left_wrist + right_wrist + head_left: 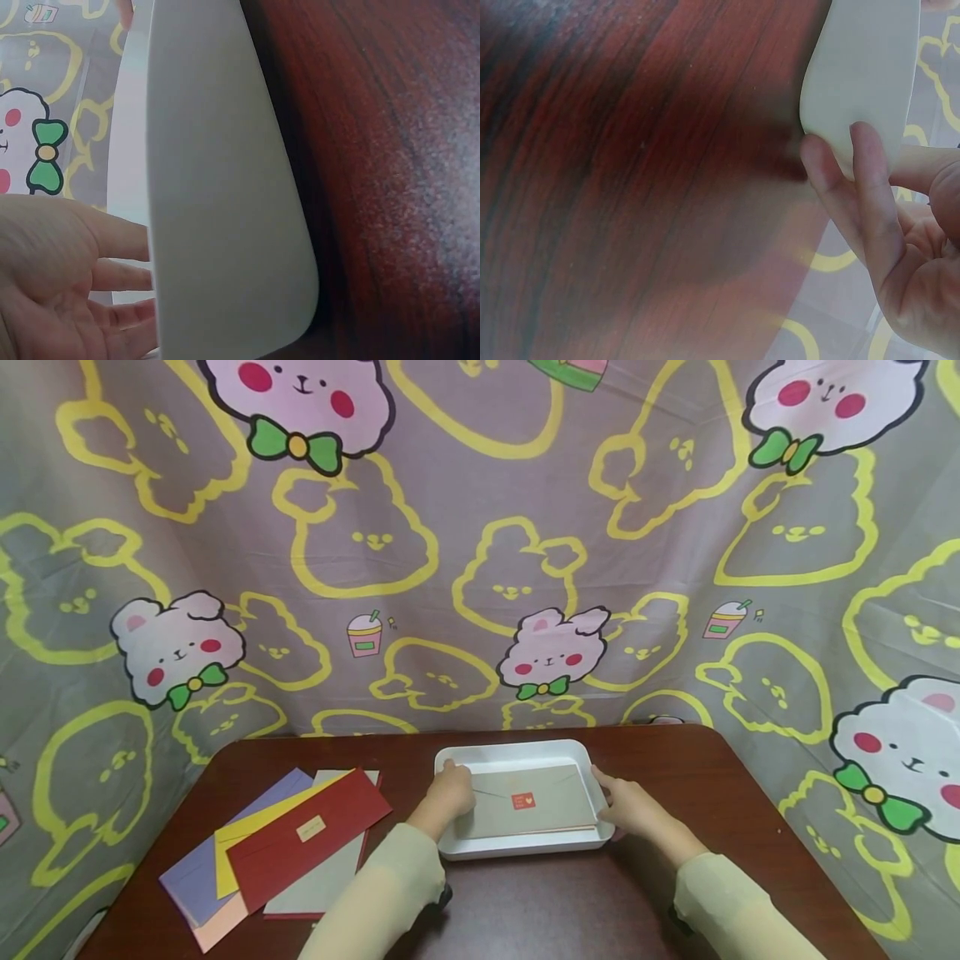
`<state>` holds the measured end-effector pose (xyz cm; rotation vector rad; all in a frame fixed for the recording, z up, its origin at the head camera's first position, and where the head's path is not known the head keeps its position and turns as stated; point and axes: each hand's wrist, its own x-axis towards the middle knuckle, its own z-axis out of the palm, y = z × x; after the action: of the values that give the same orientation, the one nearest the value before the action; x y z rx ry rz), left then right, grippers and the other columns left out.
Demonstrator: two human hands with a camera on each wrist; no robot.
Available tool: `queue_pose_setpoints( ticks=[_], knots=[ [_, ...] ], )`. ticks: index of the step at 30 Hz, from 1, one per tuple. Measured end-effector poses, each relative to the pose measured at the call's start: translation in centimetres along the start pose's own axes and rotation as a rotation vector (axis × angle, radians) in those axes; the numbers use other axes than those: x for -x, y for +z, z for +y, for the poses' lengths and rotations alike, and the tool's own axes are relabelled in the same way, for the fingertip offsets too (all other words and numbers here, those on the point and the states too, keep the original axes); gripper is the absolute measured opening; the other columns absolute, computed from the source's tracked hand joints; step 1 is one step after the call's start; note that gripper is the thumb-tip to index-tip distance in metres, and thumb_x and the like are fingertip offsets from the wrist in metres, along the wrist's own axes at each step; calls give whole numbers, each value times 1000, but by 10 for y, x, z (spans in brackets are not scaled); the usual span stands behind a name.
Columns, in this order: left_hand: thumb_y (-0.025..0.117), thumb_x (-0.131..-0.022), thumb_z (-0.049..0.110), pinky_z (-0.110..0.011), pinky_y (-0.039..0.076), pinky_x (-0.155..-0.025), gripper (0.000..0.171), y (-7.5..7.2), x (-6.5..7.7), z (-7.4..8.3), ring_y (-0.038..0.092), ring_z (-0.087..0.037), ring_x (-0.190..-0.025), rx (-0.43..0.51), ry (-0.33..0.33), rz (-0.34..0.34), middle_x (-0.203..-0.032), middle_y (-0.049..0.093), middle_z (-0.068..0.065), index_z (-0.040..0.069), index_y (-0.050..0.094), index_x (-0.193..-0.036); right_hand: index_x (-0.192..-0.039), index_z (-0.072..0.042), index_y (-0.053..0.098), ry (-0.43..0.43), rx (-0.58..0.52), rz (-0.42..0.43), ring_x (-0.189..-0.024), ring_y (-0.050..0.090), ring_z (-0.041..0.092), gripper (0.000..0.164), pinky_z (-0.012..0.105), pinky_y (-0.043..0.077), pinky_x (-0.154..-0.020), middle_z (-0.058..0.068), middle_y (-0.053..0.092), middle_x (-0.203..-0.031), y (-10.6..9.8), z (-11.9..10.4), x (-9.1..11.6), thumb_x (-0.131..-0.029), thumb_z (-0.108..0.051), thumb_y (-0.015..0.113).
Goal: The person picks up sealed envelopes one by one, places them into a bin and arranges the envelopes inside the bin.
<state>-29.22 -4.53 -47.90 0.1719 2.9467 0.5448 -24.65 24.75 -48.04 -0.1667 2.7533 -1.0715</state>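
Observation:
A white tray (pixel 517 845) stands on the brown table, holding a grey envelope (pixel 495 802) with a red heart sticker; a thin reddish edge shows beneath it. My left hand (pixel 452 797) is over the tray's left end, at the envelope's left side. In the left wrist view its fingertips disappear behind the tray wall, so whether they pinch anything is hidden. At the opposite end my right hand (pixel 626 806) grips the tray's rim. The right wrist view shows two fingers (pixel 874 184) against the outer wall, with the thumb reaching over the rim.
To the left lies a fanned pile of envelopes: a red one (pixel 307 835) on top, then yellow (pixel 225 852), purple (pixel 198 877) and grey (pixel 315 885). A patterned cloth (pixel 450 568) hangs behind the table (pixel 525 902).

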Motion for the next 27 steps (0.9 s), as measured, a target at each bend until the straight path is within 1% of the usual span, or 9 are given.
queue_pose_setpoints(
  ticks=[4,7,11,14,16,19,21,25,27],
  knots=[
    [66,-88,-2,-49,55,-81,24,-2,2,1,60,-37,-91,0,-1,-3,-128,52,-32,-13,68,-110,-154,10,33,15,12,-1,-55,63,23,79,36,56,-48,32,66,-111,0,-1,0,-83,14,68],
    [65,-89,-1,-49,56,-80,26,-4,2,0,61,-35,-87,5,12,9,-130,52,-33,-14,66,-112,-154,10,33,18,7,-3,-57,65,24,79,36,56,-48,33,66,-111,0,-2,1,-83,14,68],
    [65,-88,-2,-49,58,-75,24,-7,2,-2,62,-34,-83,3,41,51,-120,55,-30,-13,66,-109,-154,10,32,24,2,-6,-59,65,24,79,36,56,-48,33,66,-112,0,-4,1,-83,14,68],
    [63,-89,-1,-51,58,-76,23,-12,2,-4,65,-39,-89,15,50,79,-118,56,-27,-12,67,-109,-154,10,33,29,6,-5,-57,64,24,79,37,56,-48,33,66,-112,0,-3,1,-83,14,68],
    [62,-89,0,-54,57,-81,26,-16,2,-4,65,-43,-97,31,55,88,-120,56,-27,-11,67,-112,-154,10,33,27,8,-5,-57,64,24,79,36,56,-48,33,66,-111,0,-3,1,-83,14,69],
    [64,-89,5,-54,55,-87,35,-24,2,-5,63,-43,-104,75,74,92,-124,57,-25,-7,68,-122,-153,11,33,23,0,-1,-60,66,24,79,37,56,-47,32,67,-108,1,-1,1,-82,14,69],
    [68,-90,8,-53,53,-92,37,-31,1,-7,62,-42,-110,113,104,95,-126,60,-24,-5,68,-125,-153,11,33,18,-12,-1,-63,67,25,80,37,56,-47,32,67,-107,2,-1,1,-82,15,69],
    [69,-95,13,-51,49,-100,36,-49,2,-10,60,-38,-121,218,173,87,-129,64,-21,-1,68,-129,-153,12,33,11,-25,0,-65,67,25,80,37,56,-46,32,67,-105,2,0,0,-81,15,68],
    [68,-97,13,-51,50,-100,35,-58,3,-13,60,-38,-122,281,215,82,-131,65,-21,-1,68,-130,-153,12,33,14,-23,4,-63,66,25,80,37,56,-46,32,66,-106,2,0,0,-80,16,67]
  ],
)
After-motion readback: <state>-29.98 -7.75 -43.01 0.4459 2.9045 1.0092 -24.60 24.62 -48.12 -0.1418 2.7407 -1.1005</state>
